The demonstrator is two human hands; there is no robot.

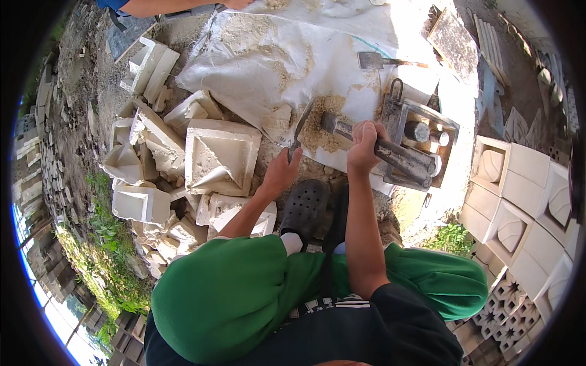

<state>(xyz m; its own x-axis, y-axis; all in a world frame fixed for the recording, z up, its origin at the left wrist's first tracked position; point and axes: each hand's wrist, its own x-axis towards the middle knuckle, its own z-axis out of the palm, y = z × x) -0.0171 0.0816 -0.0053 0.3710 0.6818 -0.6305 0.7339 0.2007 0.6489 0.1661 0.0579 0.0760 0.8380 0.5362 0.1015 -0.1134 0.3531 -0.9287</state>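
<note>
My left hand (281, 174) is closed round the handle of a narrow-bladed trowel (303, 122), its blade pointing away over a small heap of sandy mix (320, 131) on a white sheet. My right hand (366, 145) grips a heavy, mortar-crusted metal bar (403, 161). Its flat dark end is above the heap, and its thick end lies over the near side of a metal mould (448, 152). Round cores (417, 130) show inside the mould, and a loop handle (396, 91) stands at its far left corner. The bar hides part of the mould.
Broken pale cast blocks (221, 155) are piled at the left. A flat scraper (370, 60) lies on the white sheet (244, 79) beyond the mould. Patterned blocks (510, 226) are stacked at the right. Another person's arm (159, 6) reaches in at the far left.
</note>
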